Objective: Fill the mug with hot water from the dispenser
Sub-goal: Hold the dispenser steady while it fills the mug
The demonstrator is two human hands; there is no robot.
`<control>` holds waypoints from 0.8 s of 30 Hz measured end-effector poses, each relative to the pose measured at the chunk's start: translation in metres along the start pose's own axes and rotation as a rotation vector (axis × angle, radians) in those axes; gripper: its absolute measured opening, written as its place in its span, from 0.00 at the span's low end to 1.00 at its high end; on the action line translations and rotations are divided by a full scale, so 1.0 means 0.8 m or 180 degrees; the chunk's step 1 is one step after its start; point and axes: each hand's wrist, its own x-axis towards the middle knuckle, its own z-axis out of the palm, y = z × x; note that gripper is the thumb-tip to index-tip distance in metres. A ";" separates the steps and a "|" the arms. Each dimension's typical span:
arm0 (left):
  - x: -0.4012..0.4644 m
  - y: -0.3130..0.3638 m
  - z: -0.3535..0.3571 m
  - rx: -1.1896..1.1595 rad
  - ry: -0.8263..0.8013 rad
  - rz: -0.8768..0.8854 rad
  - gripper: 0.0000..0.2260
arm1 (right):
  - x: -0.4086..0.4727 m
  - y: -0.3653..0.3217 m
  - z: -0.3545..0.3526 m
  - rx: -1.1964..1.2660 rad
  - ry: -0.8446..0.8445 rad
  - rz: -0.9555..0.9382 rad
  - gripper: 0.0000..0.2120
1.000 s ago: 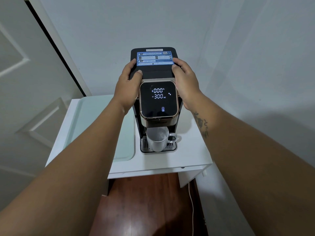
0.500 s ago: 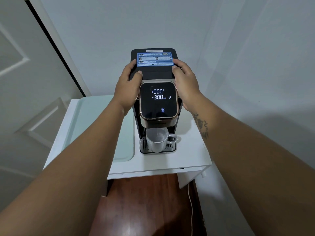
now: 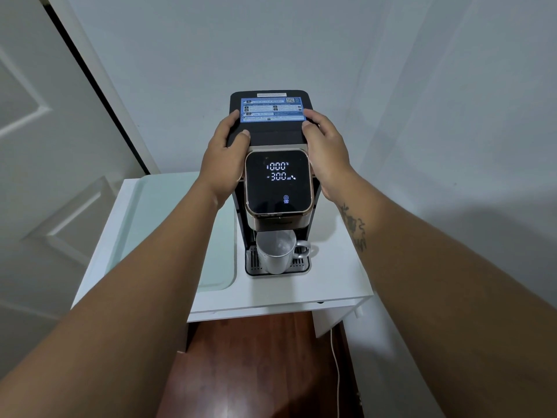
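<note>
A black hot-water dispenser [image 3: 272, 137] stands on a white table [image 3: 337, 285]. Its lit screen [image 3: 278, 182] reads 000 and 300 ml. My left hand [image 3: 223, 158] grips the dispenser's left upper side, thumb lying on the top. My right hand [image 3: 327, 155] grips the right upper side in the same way. Under the spout a white mug [image 3: 277, 251] stands on the drip tray [image 3: 303, 263], handle to the right. A thin stream of water falls into the mug, and rippled water shows inside it.
A pale green glass panel [image 3: 168, 233] covers the table's left part. A white door [image 3: 45, 176] stands at the left and white walls are behind and to the right. A white cable [image 3: 336, 372] hangs down to the wooden floor [image 3: 256, 366].
Both hands stay where they were on the dispenser. A stream has appeared under the spout and water now shows in the mug. The small mark beside 300 ml on the screen has changed.
</note>
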 end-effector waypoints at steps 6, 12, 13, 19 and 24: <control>0.000 0.000 0.000 0.0013 0.0012 0.0016 0.19 | 0.001 0.001 0.001 0.0019 0.0027 -0.0011 0.13; -0.002 0.001 0.001 -0.0010 0.0000 -0.0002 0.19 | 0.001 0.001 0.001 0.0013 0.0024 -0.0018 0.12; -0.002 0.001 0.001 -0.0007 0.0002 0.0000 0.19 | 0.000 0.002 0.001 0.0029 0.0022 -0.0008 0.11; -0.001 0.002 0.001 0.0027 0.0033 0.0030 0.19 | 0.003 0.003 0.001 0.0091 0.0016 -0.0020 0.11; -0.002 0.002 0.001 0.0059 0.0017 0.0033 0.19 | 0.001 0.001 0.001 0.0074 0.0015 -0.0023 0.11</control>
